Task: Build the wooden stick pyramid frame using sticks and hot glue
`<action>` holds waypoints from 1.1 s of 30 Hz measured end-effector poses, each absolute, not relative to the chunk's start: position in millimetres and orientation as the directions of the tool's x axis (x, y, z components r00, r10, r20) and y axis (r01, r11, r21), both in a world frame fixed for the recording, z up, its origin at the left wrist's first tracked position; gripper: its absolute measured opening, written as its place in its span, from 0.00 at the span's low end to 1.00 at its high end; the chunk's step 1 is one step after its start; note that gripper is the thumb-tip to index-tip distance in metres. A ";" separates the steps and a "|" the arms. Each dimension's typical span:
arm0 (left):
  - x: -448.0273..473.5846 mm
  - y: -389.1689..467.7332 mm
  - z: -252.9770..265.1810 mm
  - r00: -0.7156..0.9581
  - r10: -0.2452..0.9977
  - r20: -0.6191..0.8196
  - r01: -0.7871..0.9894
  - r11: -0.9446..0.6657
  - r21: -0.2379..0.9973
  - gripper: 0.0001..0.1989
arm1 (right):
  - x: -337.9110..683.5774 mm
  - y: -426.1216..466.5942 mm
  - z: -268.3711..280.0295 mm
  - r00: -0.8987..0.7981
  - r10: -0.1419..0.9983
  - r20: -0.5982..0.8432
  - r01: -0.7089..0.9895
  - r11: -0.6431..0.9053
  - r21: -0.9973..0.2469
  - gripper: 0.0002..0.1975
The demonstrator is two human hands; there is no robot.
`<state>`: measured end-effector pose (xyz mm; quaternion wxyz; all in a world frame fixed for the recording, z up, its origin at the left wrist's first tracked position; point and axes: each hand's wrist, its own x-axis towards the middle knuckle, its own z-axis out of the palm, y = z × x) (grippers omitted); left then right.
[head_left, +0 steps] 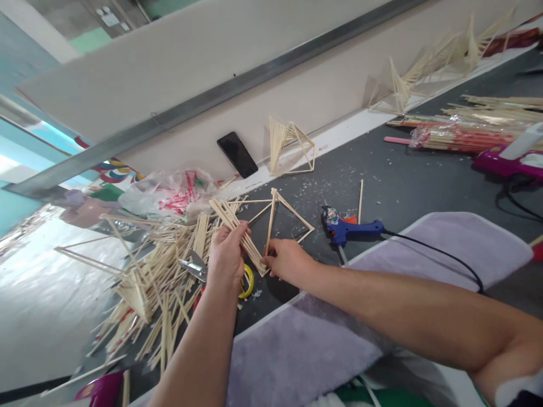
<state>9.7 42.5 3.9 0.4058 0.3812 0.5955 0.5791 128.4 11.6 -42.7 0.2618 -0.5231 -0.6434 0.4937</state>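
Head view, left hand [231,246]: closed with the thumb uppermost, gripping a row of side-by-side sticks [253,252]; likely clamped this way to steady the whole stick frame.
Head view, right hand [288,260]: pinching the lower end of a single stick [270,226] with bent fingers, just beside the row's near end; perhaps to set or check a corner.
Stick frame [292,210]: between the hands and reaching beyond both; apparently tilted up off the desk [407,186] for a better look at the joints.
Blue glue gun [356,229]: lying right of the right hand, nozzle end away and cord trailing right; probably parked there for easy reach.
Scissors [194,267]: partly hidden under the left hand, blades pointing left; seemingly near for trimming.
Loose stick pile [169,243]: heaped left of the left hand, likely as a close supply.
Lilac cloth [292,350]: spread below the forearms, maybe as padding.
Phone [237,154]: beyond the hands at the wall, dark-screened; no brand readable.
Smaller stick frame [292,150]: standing beyond the hands, right of the phone, possibly out of the way.
Red marks [323,148]: just beside the smaller stick frame; too small to read.
Plastic bag [169,195]: beyond the left hand, showing red patches; no wording legible.
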 end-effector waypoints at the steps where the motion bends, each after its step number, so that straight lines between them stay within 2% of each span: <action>1: 9.3 42.5 3.6 -0.385 0.922 -0.031 -0.002 0.033 0.999 0.11 | 128.4 11.9 -43.4 -0.317 0.936 -0.153 0.409 -0.011 -0.912 0.07; 4: 7.8 42.1 3.0 -0.392 0.920 -0.003 0.056 0.028 0.998 0.10 | 128.9 13.0 -45.8 -0.319 0.945 -0.072 0.397 0.064 -0.915 0.06; 11: 8.3 37.7 6.3 -0.390 0.921 -0.006 0.177 0.081 0.981 0.12 | 129.9 12.7 -43.8 -0.314 0.946 -0.085 0.381 0.043 -0.923 0.06; 17: 6.2 37.9 3.7 -0.380 0.925 0.002 0.225 0.090 0.970 0.14 | 140.8 17.3 -29.6 -0.425 0.867 -0.259 0.244 -0.166 -0.955 0.09; 20: 4.7 38.1 1.5 -0.369 0.929 0.010 0.224 0.078 0.971 0.14 | 151.7 23.3 -21.6 -0.421 0.850 -0.317 0.246 -0.230 -0.942 0.11; 23: 5.3 37.1 2.2 -0.358 0.934 0.009 0.220 0.074 0.973 0.14 | 160.7 28.0 -17.2 -0.344 0.898 -0.276 0.401 -0.125 -0.907 0.13; 27: 7.3 35.2 4.5 -0.359 0.933 0.017 0.224 0.069 0.972 0.13 | 165.4 28.9 -19.7 -0.322 0.947 -0.004 0.629 0.210 -0.748 0.15; 30: 7.7 35.0 4.8 -0.357 0.934 0.009 0.214 0.072 0.974 0.14 | 163.8 27.4 -26.5 -0.346 0.936 0.062 0.655 0.288 -0.699 0.17; 33: 7.6 35.8 4.5 -0.361 0.933 0.007 0.200 0.070 0.977 0.13 | 160.4 25.3 -33.2 -0.376 0.924 0.065 0.594 0.295 -0.748 0.09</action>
